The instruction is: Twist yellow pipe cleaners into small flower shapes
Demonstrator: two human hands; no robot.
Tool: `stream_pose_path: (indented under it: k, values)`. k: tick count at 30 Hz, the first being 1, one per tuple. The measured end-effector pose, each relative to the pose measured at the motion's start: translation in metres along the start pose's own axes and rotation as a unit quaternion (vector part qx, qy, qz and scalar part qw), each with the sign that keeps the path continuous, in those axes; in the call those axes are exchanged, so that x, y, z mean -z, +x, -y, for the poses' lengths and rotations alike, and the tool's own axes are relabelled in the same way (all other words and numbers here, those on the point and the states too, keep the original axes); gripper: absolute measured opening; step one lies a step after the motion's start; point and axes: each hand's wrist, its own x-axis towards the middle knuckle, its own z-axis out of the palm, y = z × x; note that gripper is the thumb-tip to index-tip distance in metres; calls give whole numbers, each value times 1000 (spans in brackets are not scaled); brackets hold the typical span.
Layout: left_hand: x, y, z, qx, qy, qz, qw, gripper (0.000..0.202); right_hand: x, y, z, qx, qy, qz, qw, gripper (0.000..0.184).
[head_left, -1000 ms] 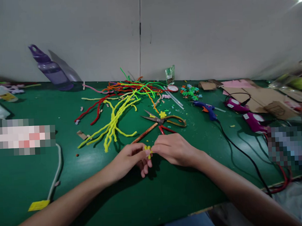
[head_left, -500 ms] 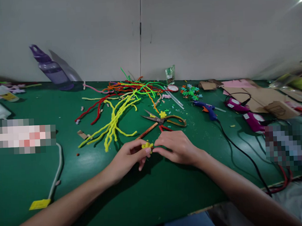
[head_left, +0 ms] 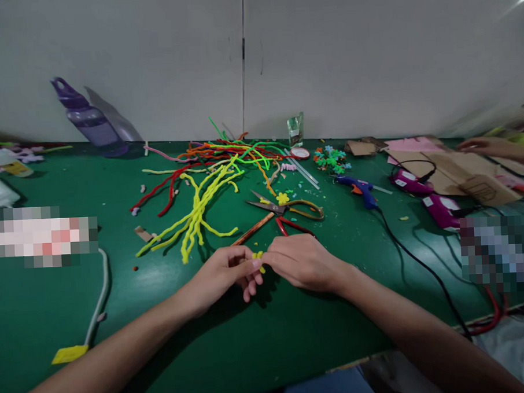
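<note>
Both hands, left hand and right hand, pinch 1 small yellow pipe-cleaner piece between their fingertips just above the counter, scissors just beyond; shaping it well likely calls for short, firm twists close to the pinch.

On the table, the left hand and right hand meet at the near middle, a small twisted piece between their fingertips. Just behind them lie scissors; behind and to the left spreads a pile of pipe cleaners. A glue gun lies to the right. A bottle leans at the far left, perhaps against the wall.
</note>
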Motion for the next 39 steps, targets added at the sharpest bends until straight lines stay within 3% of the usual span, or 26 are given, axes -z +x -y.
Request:
stream_pose_path:
  k: [10, 15, 22, 29, 35, 39]
  values:
    - [2, -1, -5, 30, -16, 37, 999, 26, -1, 0, -2, 14, -10, -32, 999, 23]
    - [1, 0, 0, -19, -74, -6, 997, 20, -2, -2, -3, -45, 43, -91, 994, 12]
    - [-1, 2, 4, -31, -87, -6, 996, 19, -1, 4, 2, -53, 52, -26, 997, 19]
    - [0, 1, 3, -27, -35, 5, 999, 26, 2, 3, 0, -39, 52, -20, 998, 20]
    - [0, 0, 4, -23, -21, 16, 999, 31, 1, 3, 0, 17, -4, -19, 1000, 25]
    - [-2, 0, 3, -39, -34, 2, 999, 27, 2, 4, -2, -25, 11, -39, 999, 21]
